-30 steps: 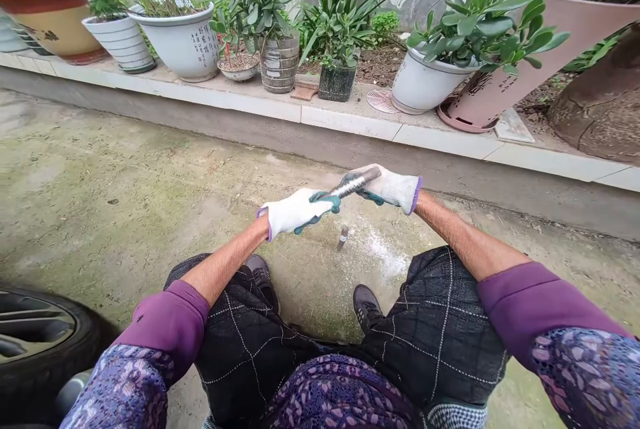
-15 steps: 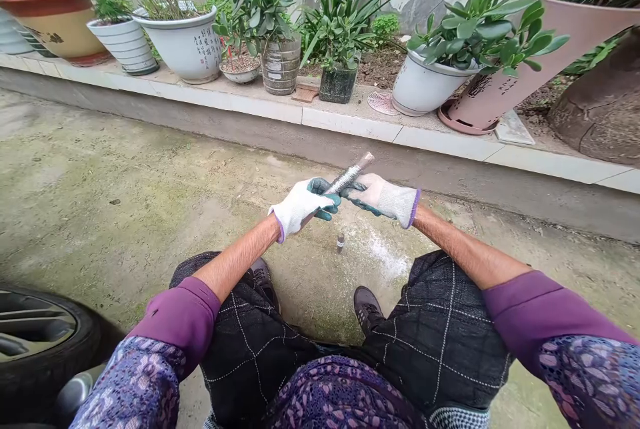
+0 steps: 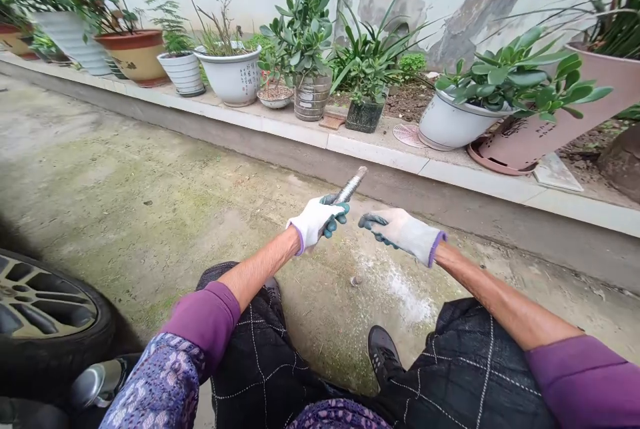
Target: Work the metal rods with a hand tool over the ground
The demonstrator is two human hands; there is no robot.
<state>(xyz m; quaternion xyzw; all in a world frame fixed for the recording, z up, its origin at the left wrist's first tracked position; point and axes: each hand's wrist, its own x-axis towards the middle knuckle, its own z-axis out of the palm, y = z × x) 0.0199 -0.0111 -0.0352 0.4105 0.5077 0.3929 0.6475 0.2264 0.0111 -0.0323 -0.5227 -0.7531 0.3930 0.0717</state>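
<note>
My left hand (image 3: 323,219), in a white glove with a green-coated palm, is closed around a silvery, ridged tube (image 3: 351,187). The tube slants up and away, its brownish far end clear of my fingers, its lower part hidden in my grip. My right hand (image 3: 395,227), gloved alike, is apart from the tube, a little to its right. Its fingers are curled and pressed together; whether anything is between them cannot be made out. On the ground below stands a small dark stub (image 3: 355,281), beside a patch of white powder (image 3: 410,295).
A low tiled ledge (image 3: 375,152) crosses ahead, carrying potted plants such as a white pot (image 3: 455,122) and a tilted pink planter (image 3: 530,135). At the lower left are a car wheel (image 3: 45,309) and a shiny metal can (image 3: 100,382). My shoe (image 3: 383,352) is near the powder.
My right hand has come off the tube and moved away to the right. The tube stays in my left hand, pointing more steeply upward. The camera view has shifted left.
</note>
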